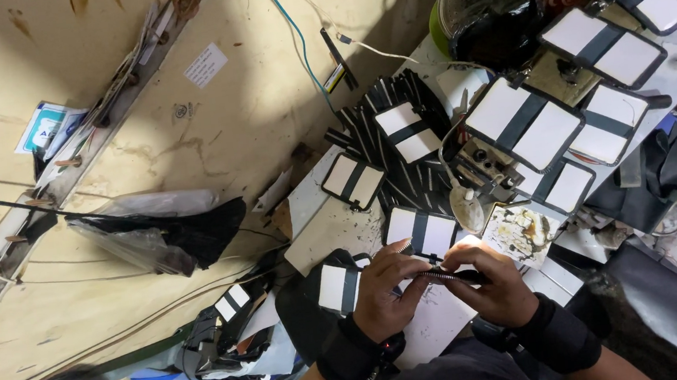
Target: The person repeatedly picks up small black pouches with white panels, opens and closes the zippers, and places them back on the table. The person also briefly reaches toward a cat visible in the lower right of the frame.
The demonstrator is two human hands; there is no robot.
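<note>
Two hands (441, 284), one spring (441, 274), ten panels (523, 124)

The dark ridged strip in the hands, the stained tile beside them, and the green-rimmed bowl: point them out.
dark ridged strip (446, 274): head view, middle of its exposed length between the hands.
stained tile (521, 234): head view, centre of its blotched face.
green-rimmed bowl (436, 19): head view, left rim.

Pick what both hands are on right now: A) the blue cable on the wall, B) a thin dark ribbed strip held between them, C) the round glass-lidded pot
B: the left hand and right hand pinch the ends of a thin dark ribbed strip between them, over the cluttered bench.
</note>
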